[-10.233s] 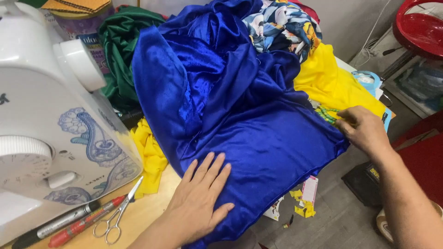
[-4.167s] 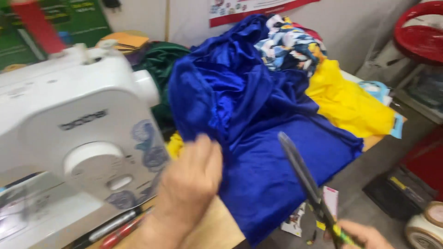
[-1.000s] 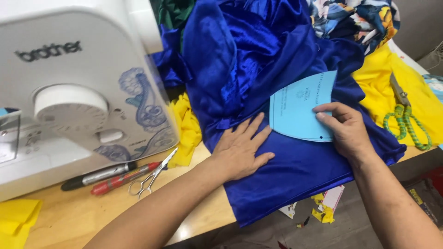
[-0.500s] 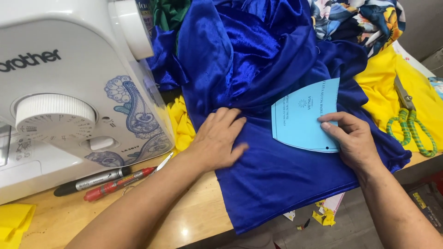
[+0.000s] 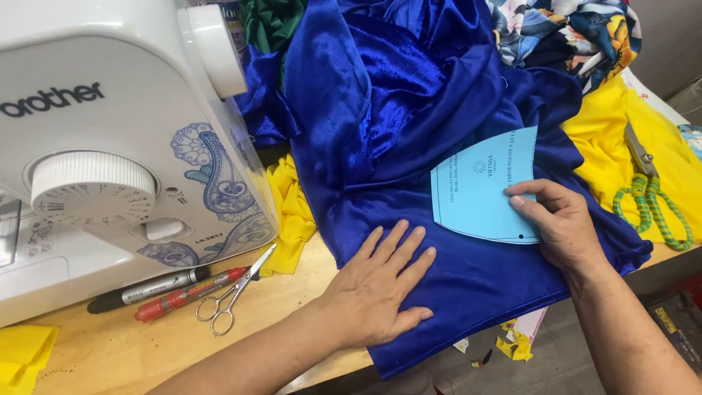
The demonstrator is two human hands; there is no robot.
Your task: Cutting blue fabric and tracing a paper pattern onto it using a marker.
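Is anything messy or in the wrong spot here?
Some. Yellow scraps lie on the floor below the table edge. The blue fabric spills over that edge, bunched up behind. The left hand presses it flat; the right hand holds a light blue paper pattern.

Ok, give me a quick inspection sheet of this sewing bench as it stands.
Surface: wooden table, mostly covered.
Job's things: blue fabric spread flat; light blue paper pattern lying on it.
Clutter: sewing machine, two markers, small scissors, green-handled shears, yellow cloth, floral cloth, scraps on the floor.
Grips: left hand flat on the fabric; right hand pressing the pattern.
Cables: nothing seen.
Surroundings: nothing seen.
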